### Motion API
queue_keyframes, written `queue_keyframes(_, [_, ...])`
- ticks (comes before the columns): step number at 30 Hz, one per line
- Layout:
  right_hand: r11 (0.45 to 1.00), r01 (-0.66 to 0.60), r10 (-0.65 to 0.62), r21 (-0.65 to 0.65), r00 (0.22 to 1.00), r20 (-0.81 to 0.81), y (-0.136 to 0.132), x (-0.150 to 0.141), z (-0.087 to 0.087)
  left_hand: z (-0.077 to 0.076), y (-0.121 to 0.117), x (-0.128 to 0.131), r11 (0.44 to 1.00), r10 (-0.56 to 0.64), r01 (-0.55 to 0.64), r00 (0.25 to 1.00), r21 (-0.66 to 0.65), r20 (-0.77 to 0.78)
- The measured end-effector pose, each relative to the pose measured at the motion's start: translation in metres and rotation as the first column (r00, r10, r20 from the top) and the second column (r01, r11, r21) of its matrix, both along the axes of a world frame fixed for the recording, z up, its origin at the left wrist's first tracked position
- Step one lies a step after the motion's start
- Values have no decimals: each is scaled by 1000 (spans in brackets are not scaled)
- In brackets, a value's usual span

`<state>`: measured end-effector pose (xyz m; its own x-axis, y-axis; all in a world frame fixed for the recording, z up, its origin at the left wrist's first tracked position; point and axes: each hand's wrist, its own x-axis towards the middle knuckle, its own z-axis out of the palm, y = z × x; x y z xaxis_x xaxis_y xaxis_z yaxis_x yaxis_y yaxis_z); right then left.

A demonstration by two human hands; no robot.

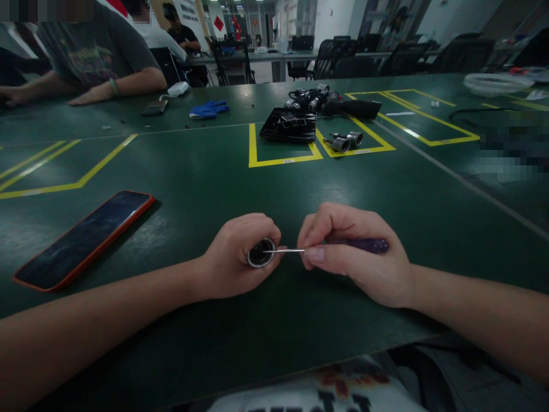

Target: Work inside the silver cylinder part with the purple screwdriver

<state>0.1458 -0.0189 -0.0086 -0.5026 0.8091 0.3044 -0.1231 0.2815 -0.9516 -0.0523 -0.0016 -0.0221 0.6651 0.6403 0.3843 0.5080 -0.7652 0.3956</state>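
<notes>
My left hand [238,254] is closed around a small round metal cylinder [260,253], its open end facing right. My right hand [351,252] pinches a thin screwdriver [369,245] with a dark purple handle. The screwdriver's metal shaft [285,250] points left and its tip reaches into the cylinder's opening. Both hands rest low on the green table [214,171] near its front edge, a few centimetres apart.
A phone in a red case [86,237] lies at the left. Farther back, yellow-taped squares hold a black box [290,125], two small metal cylinders [345,140] and a pile of similar parts [313,100]. A blue glove [209,109] lies beyond. Another person's arm [107,88] rests at the far left.
</notes>
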Motion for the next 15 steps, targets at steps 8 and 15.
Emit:
queue_keyframes(8, [989,-1,-19,148,991,135,-3,-3,10,-2,1,-1,1000,-19,19,998,9,53])
queue_keyframes(15, [959,-92,8,266,955,298,0,-19,49,2,-4,-1,1000,8,-5,986,-19,168])
